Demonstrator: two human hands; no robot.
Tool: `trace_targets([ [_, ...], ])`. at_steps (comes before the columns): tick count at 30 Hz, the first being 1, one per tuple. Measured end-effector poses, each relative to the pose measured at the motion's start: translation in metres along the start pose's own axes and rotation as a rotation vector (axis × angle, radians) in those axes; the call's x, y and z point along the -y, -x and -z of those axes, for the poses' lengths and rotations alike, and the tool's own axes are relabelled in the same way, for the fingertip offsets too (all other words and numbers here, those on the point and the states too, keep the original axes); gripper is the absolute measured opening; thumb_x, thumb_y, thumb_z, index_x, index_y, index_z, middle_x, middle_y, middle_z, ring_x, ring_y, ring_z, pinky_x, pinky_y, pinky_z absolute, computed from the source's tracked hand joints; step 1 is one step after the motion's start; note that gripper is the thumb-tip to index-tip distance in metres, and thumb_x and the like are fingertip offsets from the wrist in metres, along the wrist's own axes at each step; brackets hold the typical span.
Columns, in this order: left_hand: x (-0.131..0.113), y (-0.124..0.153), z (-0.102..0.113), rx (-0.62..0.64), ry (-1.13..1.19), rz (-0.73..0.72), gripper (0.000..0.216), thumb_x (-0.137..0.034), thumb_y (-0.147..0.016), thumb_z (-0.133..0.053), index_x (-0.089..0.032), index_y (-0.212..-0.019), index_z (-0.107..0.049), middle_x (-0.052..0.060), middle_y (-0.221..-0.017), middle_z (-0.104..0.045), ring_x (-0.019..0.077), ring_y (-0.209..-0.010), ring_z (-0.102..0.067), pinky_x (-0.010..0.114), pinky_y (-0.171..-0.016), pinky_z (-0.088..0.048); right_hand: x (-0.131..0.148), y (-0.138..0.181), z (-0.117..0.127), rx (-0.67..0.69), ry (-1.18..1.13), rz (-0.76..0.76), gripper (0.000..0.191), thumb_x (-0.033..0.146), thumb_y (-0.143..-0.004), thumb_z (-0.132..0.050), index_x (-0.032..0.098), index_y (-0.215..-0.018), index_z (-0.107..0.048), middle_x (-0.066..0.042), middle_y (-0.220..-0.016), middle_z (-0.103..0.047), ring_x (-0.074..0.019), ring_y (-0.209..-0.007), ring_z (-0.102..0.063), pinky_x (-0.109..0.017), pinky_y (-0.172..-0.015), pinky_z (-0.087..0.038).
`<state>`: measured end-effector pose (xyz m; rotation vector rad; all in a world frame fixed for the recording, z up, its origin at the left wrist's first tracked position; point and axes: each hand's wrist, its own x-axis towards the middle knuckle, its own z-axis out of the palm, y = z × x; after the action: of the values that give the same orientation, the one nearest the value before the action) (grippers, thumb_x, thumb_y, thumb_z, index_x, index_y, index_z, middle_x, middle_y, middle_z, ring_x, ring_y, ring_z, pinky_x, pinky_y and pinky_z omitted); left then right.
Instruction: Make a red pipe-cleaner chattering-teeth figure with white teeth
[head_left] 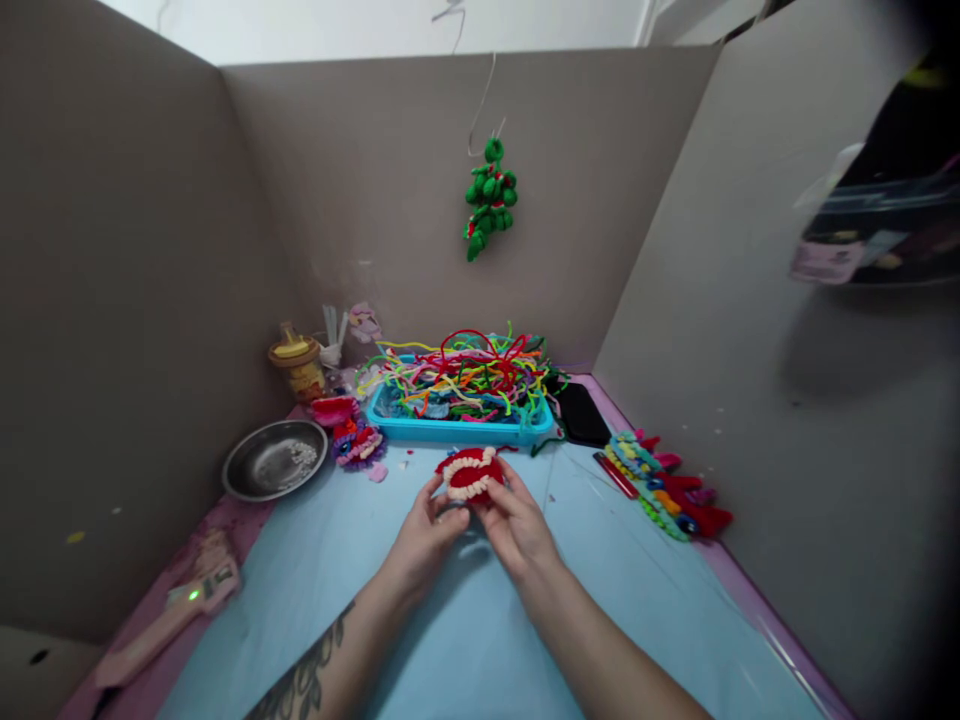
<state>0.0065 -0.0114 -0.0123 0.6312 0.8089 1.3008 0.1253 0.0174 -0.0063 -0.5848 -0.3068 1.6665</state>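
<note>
Between my two hands, just above the blue tabletop, is a small red crocheted piece point(486, 490) edged with a curved row of cream bobbles. My left hand point(429, 530) grips its left and lower edge, thumb toward the front. On the other side, my right hand point(519, 525) pinches the right edge between thumb and fingers. The fingertips behind the piece are partly hidden. Straight behind it stands a light blue tray point(461, 431) heaped with many-coloured yarn strands point(480, 375).
To the left are a metal bowl point(255, 465) with small white bits, a pink glue gun point(176, 615) with a green light, and a lidded cup point(298, 365). On the right lie a black phone point(583, 414) and crocheted pieces point(667, 490). Grey partitions point(420, 200) enclose the table.
</note>
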Motion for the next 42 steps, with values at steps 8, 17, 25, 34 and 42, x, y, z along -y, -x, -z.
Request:
trace_targets([
  [8, -0.003, -0.001, -0.006, -0.098, 0.162, -0.081, 0.09, -0.016, -0.063, -0.079, -0.024, -0.135, -0.026, 0.003, -0.098, -0.07, 0.0163, -0.096, -0.064, 0.03, -0.096, -0.041, -0.019, 0.009, -0.007, 0.061, 0.04, 0.006, 0.058, 0.013, -0.058, -0.078, 0.023, -0.108, -0.049, -0.003, -0.095, -0.069, -0.0182, -0.087, -0.067, -0.032, -0.08, -0.052],
  [17, -0.012, -0.001, -0.005, -0.104, 0.123, -0.175, 0.066, -0.019, -0.066, -0.076, -0.024, -0.123, -0.042, 0.004, -0.104, -0.068, 0.0174, -0.093, -0.065, 0.031, -0.089, -0.045, -0.025, 0.015, -0.001, -0.007, 0.537, 0.208, 0.053, 0.026, -0.067, -0.074, 0.023, -0.112, -0.046, -0.002, -0.093, -0.062, -0.0171, -0.085, -0.062, -0.03, -0.075, -0.049],
  [25, -0.015, 0.0, -0.007, -0.077, 0.072, -0.213, 0.057, -0.022, -0.066, -0.076, -0.023, -0.116, -0.049, 0.006, -0.109, -0.065, 0.019, -0.099, -0.062, 0.031, -0.09, -0.043, -0.004, 0.026, 0.002, 0.264, 1.296, 0.879, 0.015, 0.015, -0.082, -0.054, 0.024, -0.087, -0.065, -0.005, -0.085, -0.061, -0.0195, -0.084, -0.056, -0.035, -0.078, -0.044],
  [34, -0.011, 0.003, -0.01, -0.042, 0.046, -0.22, 0.075, -0.021, -0.065, -0.078, -0.027, -0.129, -0.04, 0.006, -0.111, -0.066, 0.018, -0.098, -0.063, 0.029, -0.09, -0.044, -0.009, 0.024, 0.002, 0.229, 1.376, 0.942, 0.014, 0.015, -0.084, -0.053, 0.022, -0.088, -0.064, -0.006, -0.085, -0.062, -0.0198, -0.083, -0.057, -0.034, -0.077, -0.046],
  [42, -0.011, 0.003, -0.007, -0.071, -0.046, -0.259, 0.088, -0.022, -0.065, -0.078, -0.028, -0.138, -0.028, 0.007, -0.111, -0.067, 0.0207, -0.101, -0.063, 0.031, -0.09, -0.046, -0.004, 0.023, 0.0, 0.313, 1.408, 0.925, 0.016, 0.012, -0.085, -0.046, 0.02, -0.088, -0.059, -0.006, -0.083, -0.058, -0.0195, -0.082, -0.053, -0.034, -0.074, -0.044],
])
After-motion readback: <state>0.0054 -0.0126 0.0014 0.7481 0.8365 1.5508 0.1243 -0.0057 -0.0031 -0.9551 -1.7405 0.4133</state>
